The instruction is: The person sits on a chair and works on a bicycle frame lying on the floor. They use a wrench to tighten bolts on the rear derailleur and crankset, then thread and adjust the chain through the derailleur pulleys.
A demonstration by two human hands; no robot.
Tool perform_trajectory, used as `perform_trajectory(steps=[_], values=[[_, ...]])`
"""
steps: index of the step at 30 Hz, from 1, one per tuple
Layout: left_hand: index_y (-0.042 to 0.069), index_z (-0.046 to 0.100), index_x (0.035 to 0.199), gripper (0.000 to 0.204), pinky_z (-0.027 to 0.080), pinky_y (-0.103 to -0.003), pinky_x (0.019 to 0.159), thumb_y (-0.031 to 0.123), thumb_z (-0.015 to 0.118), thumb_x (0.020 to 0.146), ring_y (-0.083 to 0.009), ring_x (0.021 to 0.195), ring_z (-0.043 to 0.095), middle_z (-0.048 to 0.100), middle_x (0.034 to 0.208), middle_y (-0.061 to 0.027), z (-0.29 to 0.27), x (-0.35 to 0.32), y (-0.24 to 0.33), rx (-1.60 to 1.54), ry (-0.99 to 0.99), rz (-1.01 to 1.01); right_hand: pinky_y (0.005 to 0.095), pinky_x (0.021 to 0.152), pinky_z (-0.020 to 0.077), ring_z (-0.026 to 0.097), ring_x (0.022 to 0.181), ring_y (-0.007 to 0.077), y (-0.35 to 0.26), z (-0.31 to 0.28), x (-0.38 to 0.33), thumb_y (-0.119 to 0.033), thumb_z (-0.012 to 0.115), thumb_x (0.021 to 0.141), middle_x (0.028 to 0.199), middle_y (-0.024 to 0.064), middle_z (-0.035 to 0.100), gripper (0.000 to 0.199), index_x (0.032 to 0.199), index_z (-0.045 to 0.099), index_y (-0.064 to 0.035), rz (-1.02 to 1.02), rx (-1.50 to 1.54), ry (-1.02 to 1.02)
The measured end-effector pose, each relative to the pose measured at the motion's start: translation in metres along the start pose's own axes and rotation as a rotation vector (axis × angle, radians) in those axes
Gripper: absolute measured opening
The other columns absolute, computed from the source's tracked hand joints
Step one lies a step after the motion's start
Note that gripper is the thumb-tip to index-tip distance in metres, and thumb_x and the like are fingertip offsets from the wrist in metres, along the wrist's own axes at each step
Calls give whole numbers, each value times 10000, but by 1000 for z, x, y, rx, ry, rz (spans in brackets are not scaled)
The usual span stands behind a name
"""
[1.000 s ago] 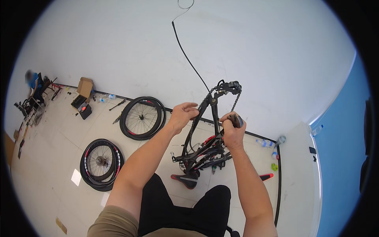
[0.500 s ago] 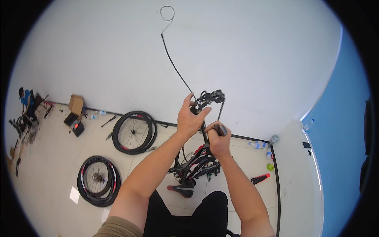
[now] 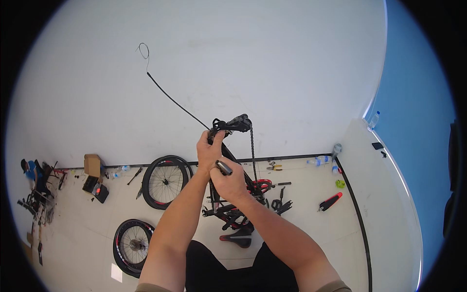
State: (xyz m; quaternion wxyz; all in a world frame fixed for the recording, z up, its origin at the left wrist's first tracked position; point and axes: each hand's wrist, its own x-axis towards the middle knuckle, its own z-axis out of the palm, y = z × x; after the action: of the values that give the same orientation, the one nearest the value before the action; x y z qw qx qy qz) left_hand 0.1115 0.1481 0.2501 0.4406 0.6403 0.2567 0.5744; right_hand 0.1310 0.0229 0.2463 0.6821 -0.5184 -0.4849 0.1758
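Note:
A black and red bicycle frame (image 3: 220, 212) stands before me, its rear derailleur (image 3: 238, 123) uppermost and the saddle (image 3: 237, 238) low near my knees. Close to the derailleur, my left hand (image 3: 209, 152) is closed on the frame end. My right hand (image 3: 230, 182) is wrapped round a dark, round-ended tool handle (image 3: 224, 168) right beside my left wrist; the tool's other end is hidden. From the derailleur hangs a chain (image 3: 252, 146). A black cable housing (image 3: 177, 103) sticks out up and leftward, with a thin inner wire (image 3: 144, 50) curling from its tip.
Spoked wheels (image 3: 166, 182) lie on the floor at left, one with a cassette (image 3: 135, 245). Farther left are an open cardboard box (image 3: 92, 165) and a person (image 3: 30, 171) crouching. Pliers (image 3: 275, 168), plastic bottles (image 3: 318, 161) and a red-black part (image 3: 331, 201) lie at right.
My view has shifted. The bicycle's derailleur end and both hands now appear farther left. My right hand, with the tool handle, has come across against my left wrist.

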Motion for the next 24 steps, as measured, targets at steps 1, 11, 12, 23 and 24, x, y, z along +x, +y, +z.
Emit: perform_trajectory(steps=[1,11,12,23,24], values=[[31,673,910,289,376,-253,582,311,744,909,-64,650,439,564,704,49,-3,1,1,-30,-37,5,368,588,446,528,547,215,-3,3,-1,-166,609,836,610,121,564,168,844,612,2,16,-15,-4],[29,686,928,280,361,-245,565,300,752,903,-51,645,425,557,712,55,7,-2,-4,-14,-38,63,392,614,468,592,587,292,-6,-8,-4,-183,609,830,654,150,607,190,895,647,-8,18,-69,1],[27,680,944,284,359,-243,560,296,757,899,-51,642,422,552,711,54,8,-3,-5,-19,-30,60,389,611,467,590,586,288,-6,-7,-5,-183,617,835,655,147,609,186,892,648,-8,4,-57,9],[13,554,1150,420,353,-236,543,251,777,884,-61,621,434,520,724,29,26,-13,-3,-41,86,31,226,551,385,486,633,29,-9,-66,22,-144,696,907,711,-48,581,169,797,650,-23,76,219,407],[14,549,1152,421,352,-236,544,250,774,886,-62,619,434,523,722,27,26,-13,-2,-32,95,31,229,551,387,482,622,31,4,-78,32,-125,697,902,716,-47,587,152,795,654,-25,57,134,483]])
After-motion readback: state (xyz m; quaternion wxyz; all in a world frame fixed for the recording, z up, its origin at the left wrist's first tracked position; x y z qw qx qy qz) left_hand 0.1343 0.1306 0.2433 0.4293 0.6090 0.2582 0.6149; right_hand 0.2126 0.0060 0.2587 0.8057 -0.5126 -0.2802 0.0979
